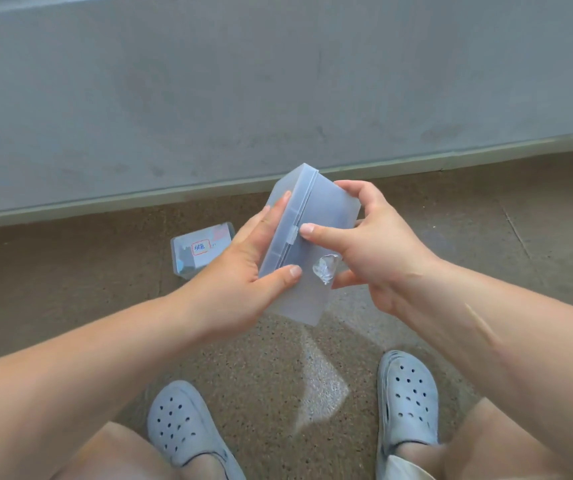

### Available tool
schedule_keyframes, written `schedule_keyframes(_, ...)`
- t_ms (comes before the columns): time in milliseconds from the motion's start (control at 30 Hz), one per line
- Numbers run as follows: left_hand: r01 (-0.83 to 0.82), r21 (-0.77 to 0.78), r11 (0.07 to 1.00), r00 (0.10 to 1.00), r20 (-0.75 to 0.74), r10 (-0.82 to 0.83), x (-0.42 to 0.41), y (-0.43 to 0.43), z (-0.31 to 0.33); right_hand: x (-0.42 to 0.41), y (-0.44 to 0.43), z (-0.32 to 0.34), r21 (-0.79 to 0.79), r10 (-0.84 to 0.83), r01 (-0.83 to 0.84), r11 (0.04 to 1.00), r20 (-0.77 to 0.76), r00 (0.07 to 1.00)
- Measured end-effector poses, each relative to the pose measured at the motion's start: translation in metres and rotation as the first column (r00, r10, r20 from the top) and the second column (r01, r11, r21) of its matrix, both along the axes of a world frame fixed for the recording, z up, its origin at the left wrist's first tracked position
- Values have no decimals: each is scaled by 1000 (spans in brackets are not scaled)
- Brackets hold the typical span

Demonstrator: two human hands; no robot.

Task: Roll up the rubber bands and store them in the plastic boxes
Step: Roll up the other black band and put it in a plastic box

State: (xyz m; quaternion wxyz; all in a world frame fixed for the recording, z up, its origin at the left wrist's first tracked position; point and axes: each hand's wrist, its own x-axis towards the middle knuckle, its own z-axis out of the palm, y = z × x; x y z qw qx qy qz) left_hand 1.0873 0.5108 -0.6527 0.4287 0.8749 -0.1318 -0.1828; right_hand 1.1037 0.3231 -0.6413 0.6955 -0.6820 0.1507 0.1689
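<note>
Obs.: I hold one translucent plastic box (326, 209) in both hands, tilted, in the air above the floor (451, 237) and between my knees.

Left hand (243, 271): fingers wrapped round the left side of the box, thumb pressed on its front face. Narrow, firm hold.

Right hand (371, 244): fingers curled over the far right edge, thumb tip set against the small latch (292, 235) on the seam. It also holds the box.

Lid: appears down on the body, seam line unbroken. I cannot tell whether the latch is caught or free.

A small, crinkled, shiny wad (324, 269) shows low on the box near my right palm. It may be a rolled rubber band seen through the plastic, but inside or behind the box is not clear.

A second box (195, 251), bearing a handwritten label, lies on the floor just beyond my left hand, well apart from the held one. Its contents are too blurred to read.

Progress, as a judgement: no loose rubber bands are visible anywhere, so I cannot count what is left. The step in hand concerns the latch, either opening to load or fastening after loading. If the wad is a band inside, this box is at least partly filled.
</note>
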Motion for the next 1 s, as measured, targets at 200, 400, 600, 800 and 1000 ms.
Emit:
schedule_keyframes(200, 72, 133, 989, 997, 12, -74, -8, -2, -12, 3, -6, 2, -16, -3, 3, 1000, -18, 1000)
schedule_keyframes(400, 41, 97, 994, 999, 23, -44, -9, -9, -15, 4, -3, -1, -41, -25, 23, 999, -44, 999)
schedule_keyframes(600, 46, 112, 993, 999, 0, -46, -5, -6, -14, 5, 2, -1, -70, -23, 20, 997, -44, 999)
schedule_keyframes(800, 85, 144, 986, 996, 12, -88, 0, -5, -15, 4, 7, 5, -73, -29, 23, 997, -72, 997)
schedule_keyframes(1000, 70, 143, 987, 998, -14, -69, -1, -5, -16, 6, 9, 2, -146, -42, 32, 989, -64, 997)
